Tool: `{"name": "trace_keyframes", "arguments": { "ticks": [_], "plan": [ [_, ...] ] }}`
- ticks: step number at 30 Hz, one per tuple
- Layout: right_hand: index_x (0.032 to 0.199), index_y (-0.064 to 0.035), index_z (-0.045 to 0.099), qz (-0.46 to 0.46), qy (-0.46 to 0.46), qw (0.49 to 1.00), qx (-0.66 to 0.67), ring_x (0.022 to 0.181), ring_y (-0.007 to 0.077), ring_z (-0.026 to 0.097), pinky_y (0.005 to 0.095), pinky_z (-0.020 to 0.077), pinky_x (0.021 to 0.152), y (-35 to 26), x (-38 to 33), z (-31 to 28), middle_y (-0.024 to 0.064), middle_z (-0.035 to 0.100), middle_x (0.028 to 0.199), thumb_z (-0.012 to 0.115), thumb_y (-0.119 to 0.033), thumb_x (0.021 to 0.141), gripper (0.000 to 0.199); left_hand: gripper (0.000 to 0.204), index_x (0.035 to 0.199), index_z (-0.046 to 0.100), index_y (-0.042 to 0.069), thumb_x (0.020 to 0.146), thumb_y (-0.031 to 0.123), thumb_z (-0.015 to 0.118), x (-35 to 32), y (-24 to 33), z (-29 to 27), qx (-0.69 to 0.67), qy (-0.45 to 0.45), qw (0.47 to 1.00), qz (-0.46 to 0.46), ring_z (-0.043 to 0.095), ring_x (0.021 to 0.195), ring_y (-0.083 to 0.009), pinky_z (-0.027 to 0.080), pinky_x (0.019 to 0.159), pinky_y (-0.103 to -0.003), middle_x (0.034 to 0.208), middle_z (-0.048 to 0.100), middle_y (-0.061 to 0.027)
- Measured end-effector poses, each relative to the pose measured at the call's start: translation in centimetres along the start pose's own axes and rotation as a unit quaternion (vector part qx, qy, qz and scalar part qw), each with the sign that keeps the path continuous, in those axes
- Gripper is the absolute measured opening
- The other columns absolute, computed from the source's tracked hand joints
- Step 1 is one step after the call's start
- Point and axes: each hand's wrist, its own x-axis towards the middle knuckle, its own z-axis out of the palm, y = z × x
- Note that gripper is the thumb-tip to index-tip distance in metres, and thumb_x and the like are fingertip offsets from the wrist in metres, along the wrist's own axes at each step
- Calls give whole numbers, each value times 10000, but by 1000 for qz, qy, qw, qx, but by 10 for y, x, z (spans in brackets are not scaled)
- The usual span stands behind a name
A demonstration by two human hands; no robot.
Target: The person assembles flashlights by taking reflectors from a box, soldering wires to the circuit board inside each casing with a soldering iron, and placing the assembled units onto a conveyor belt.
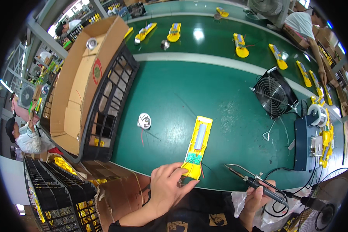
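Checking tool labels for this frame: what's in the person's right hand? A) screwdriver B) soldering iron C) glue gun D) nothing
B: the right hand grips a black-handled soldering iron, its tip pointing toward the open yellow housing, whose near end the left hand pins to the green table.

One open yellow case (198, 146) lies at the left fingertips, one soldering iron (255, 181) in the right fingers. Beyond them: one round reflector (144, 120), one black fan (274, 96), about seven yellow cases (240, 45) on the belt.
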Motion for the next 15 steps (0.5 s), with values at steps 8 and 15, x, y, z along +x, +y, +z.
{"name": "trace_keyframes", "arguments": {
  "ticks": [8, 15],
  "plan": [
    [855, 17, 421, -5, 69, 998, 6, 407, 112, 450, 207, 374, 379, 7, 13, -22, 70, 457, 664, 579, -205, 775, 284, 248, 735, 589, 21, 645, 234, 679, 136, -11, 22, 58, 48, 996, 56, 553, 763, -299, 439, 678, -382, 880, 603, -132],
    [849, 34, 423, 86, 59, 993, -48, 449, 144, 531, 237, 435, 430, 0, 13, -25, 95, 510, 630, 580, -144, 736, 262, 342, 790, 597, 28, 673, 349, 606, 337, -15, 66, 107, 93, 990, -6, 573, 797, -331, 452, 680, -410, 780, 607, -176]
  ]
}}
